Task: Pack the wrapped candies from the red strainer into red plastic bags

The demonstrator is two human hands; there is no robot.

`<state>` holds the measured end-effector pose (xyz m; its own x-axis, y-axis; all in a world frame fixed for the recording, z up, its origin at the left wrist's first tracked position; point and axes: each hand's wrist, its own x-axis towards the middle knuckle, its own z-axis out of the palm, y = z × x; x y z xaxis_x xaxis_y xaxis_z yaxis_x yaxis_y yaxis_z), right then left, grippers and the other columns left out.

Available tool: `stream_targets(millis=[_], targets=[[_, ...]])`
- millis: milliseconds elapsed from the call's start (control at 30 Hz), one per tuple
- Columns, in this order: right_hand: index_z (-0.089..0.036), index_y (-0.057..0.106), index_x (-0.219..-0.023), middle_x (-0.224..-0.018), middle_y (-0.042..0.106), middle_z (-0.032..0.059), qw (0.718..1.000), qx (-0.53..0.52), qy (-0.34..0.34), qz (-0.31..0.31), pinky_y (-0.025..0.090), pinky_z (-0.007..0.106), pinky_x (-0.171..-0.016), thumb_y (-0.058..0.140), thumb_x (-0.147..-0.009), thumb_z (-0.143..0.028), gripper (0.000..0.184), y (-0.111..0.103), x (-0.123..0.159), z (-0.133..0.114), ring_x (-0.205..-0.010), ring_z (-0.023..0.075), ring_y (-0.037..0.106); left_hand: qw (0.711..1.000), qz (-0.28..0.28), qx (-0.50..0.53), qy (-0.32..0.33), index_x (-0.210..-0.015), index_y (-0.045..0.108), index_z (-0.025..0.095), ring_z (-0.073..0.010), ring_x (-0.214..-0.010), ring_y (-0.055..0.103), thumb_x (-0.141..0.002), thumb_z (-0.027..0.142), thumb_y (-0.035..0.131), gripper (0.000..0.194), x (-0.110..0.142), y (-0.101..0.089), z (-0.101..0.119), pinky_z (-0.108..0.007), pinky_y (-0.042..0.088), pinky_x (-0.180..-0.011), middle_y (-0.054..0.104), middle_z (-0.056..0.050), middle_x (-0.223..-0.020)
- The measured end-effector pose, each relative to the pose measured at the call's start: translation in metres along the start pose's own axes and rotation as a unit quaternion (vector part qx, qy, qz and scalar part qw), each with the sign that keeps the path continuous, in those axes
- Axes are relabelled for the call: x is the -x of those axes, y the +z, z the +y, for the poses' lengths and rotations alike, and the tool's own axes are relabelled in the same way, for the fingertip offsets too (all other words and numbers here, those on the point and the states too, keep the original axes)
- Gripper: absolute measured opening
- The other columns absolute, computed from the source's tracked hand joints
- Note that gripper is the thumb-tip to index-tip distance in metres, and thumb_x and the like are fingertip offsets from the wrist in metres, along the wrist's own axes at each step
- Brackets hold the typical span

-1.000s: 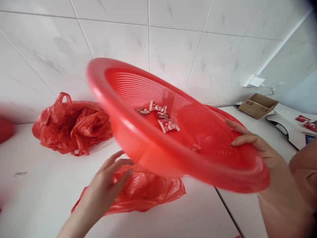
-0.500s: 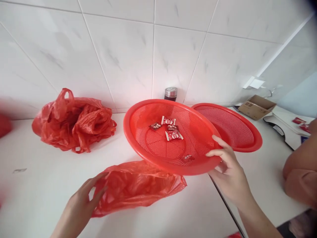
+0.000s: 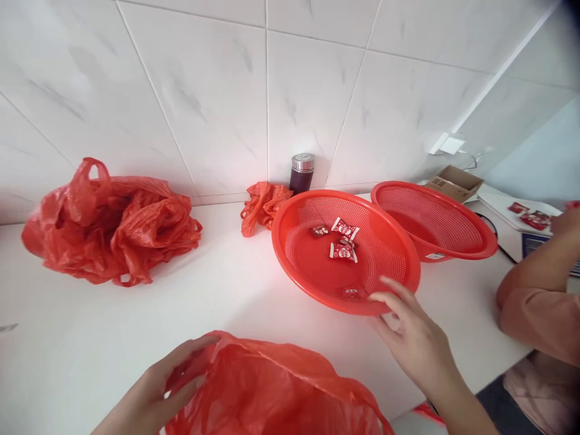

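Note:
My left hand grips the edge of a thin red plastic bag, whose mouth gapes at the lower middle of the view. My right hand is at the near right rim of a red perforated plastic basket, fingers over the inside and the lower part of the hand outside. Several small wrapped candies lie in it, among them a red-and-white packet and a darker one. One more candy rests close to my right fingertips.
A second red basket stands behind on the right. Crumpled red bags lie at left, a smaller bag beside a dark flask by the tiled wall. At right are a cardboard box and another person's arm.
The basket has moved right and away from the red bag, coming down onto the table. My left hand has drawn the bag nearer to me, its mouth wider. The view has shifted.

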<state>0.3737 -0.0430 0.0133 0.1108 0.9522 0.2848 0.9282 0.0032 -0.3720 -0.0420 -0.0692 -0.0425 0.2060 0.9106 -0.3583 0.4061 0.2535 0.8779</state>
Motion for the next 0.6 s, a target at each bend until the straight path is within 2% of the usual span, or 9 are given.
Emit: stream_targets(millis=[67, 100, 167, 233, 300, 367, 433, 533, 600], targets=[[-0.035, 0.06, -0.115, -0.123, 0.062, 0.0, 0.995, -0.011, -0.019, -0.102, 0.054, 0.029, -0.063, 0.061, -0.083, -0.048, 0.035, -0.019, 0.003, -0.001, -0.063, 0.0126, 0.063, 1.0, -0.016, 0.013, 0.0, -0.132, 0.054, 0.041, -0.0262, -0.133, 0.045, -0.085, 0.039, 0.061, 0.048, -0.003, -0.001, -0.001, -0.03, 0.037, -0.11, 0.052, 0.009, -0.142], [-0.037, 0.057, -0.121, -0.112, 0.067, -0.0011, 0.991, -0.018, -0.02, -0.13, 0.053, 0.028, -0.062, 0.059, -0.084, -0.05, 0.039, -0.029, 0.001, -0.004, -0.058, 0.0117, 0.06, 1.0, -0.021, 0.02, -0.001, -0.132, 0.053, 0.042, -0.0256, -0.133, 0.045, -0.085, 0.039, 0.061, 0.048, -0.005, -0.001, 0.0, -0.029, 0.037, -0.11, 0.052, 0.01, -0.142], [-0.037, 0.056, -0.123, -0.096, 0.07, -0.0025, 0.991, -0.022, -0.016, -0.127, 0.053, 0.028, -0.064, 0.055, -0.087, -0.052, 0.04, -0.044, -0.012, -0.01, -0.056, 0.0121, 0.059, 0.999, -0.03, 0.035, -0.003, -0.133, 0.052, 0.042, -0.0248, -0.133, 0.045, -0.086, 0.04, 0.06, 0.048, -0.008, 0.0, 0.004, -0.028, 0.038, -0.109, 0.052, 0.01, -0.143], [-0.035, 0.059, -0.12, -0.102, 0.07, -0.0014, 0.993, -0.017, -0.035, -0.109, 0.053, 0.03, -0.072, 0.052, -0.089, -0.05, 0.036, -0.048, -0.033, -0.018, -0.068, 0.0146, 0.064, 0.998, -0.035, 0.049, -0.003, -0.132, 0.053, 0.04, -0.0249, -0.132, 0.046, -0.085, 0.042, 0.06, 0.048, -0.011, 0.001, 0.011, -0.028, 0.041, -0.107, 0.053, 0.009, -0.142], [-0.033, 0.06, -0.12, -0.117, 0.066, 0.0014, 0.981, -0.002, -0.093, -0.173, 0.05, 0.034, -0.085, 0.055, -0.087, -0.045, 0.036, -0.04, -0.057, -0.026, -0.09, 0.0197, 0.066, 0.997, -0.033, 0.063, -0.003, -0.131, 0.056, 0.037, -0.0259, -0.13, 0.048, -0.083, 0.044, 0.062, 0.049, -0.012, 0.003, 0.02, -0.029, 0.043, -0.105, 0.056, 0.006, -0.139], [-0.03, 0.058, -0.124, -0.123, 0.063, 0.0053, 0.942, 0.032, -0.153, -0.298, 0.048, 0.038, -0.09, 0.06, -0.083, -0.039, 0.042, -0.026, -0.078, -0.033, -0.107, 0.0265, 0.062, 0.996, -0.02, 0.082, -0.008, -0.13, 0.058, 0.033, -0.0278, -0.128, 0.051, -0.08, 0.046, 0.065, 0.051, -0.011, 0.004, 0.027, -0.031, 0.046, -0.103, 0.059, 0.003, -0.137], [-0.029, 0.057, -0.126, -0.121, 0.063, 0.0077, 0.89, 0.052, -0.196, -0.409, 0.048, 0.039, -0.086, 0.061, -0.081, -0.033, 0.046, -0.01, -0.091, -0.04, -0.109, 0.0295, 0.061, 0.994, 0.001, 0.108, -0.018, -0.129, 0.06, 0.03, -0.0296, -0.125, 0.054, -0.077, 0.047, 0.068, 0.055, -0.01, 0.006, 0.033, -0.033, 0.048, -0.101, 0.061, 0.001, -0.134], [-0.029, 0.06, -0.118, -0.104, 0.068, 0.0053, 0.829, 0.057, -0.219, -0.512, 0.048, 0.031, -0.068, 0.061, -0.075, -0.022, 0.044, 0.01, -0.103, -0.045, -0.087, 0.0249, 0.066, 0.987, 0.042, 0.153, -0.033, -0.129, 0.059, 0.028, -0.0313, -0.121, 0.057, -0.074, 0.05, 0.07, 0.06, -0.009, 0.01, 0.036, -0.037, 0.051, -0.097, 0.063, -0.003, -0.132], [-0.028, 0.063, -0.107, -0.088, 0.068, 0.0031, 0.815, 0.088, -0.218, -0.529, 0.044, 0.028, -0.058, 0.064, -0.07, -0.019, 0.038, 0.02, -0.112, -0.045, -0.072, 0.0219, 0.065, 0.982, 0.072, 0.171, -0.039, -0.128, 0.06, 0.027, -0.0323, -0.121, 0.057, -0.073, 0.051, 0.069, 0.061, -0.009, 0.013, 0.037, -0.04, 0.052, -0.096, 0.063, -0.005, -0.132]])
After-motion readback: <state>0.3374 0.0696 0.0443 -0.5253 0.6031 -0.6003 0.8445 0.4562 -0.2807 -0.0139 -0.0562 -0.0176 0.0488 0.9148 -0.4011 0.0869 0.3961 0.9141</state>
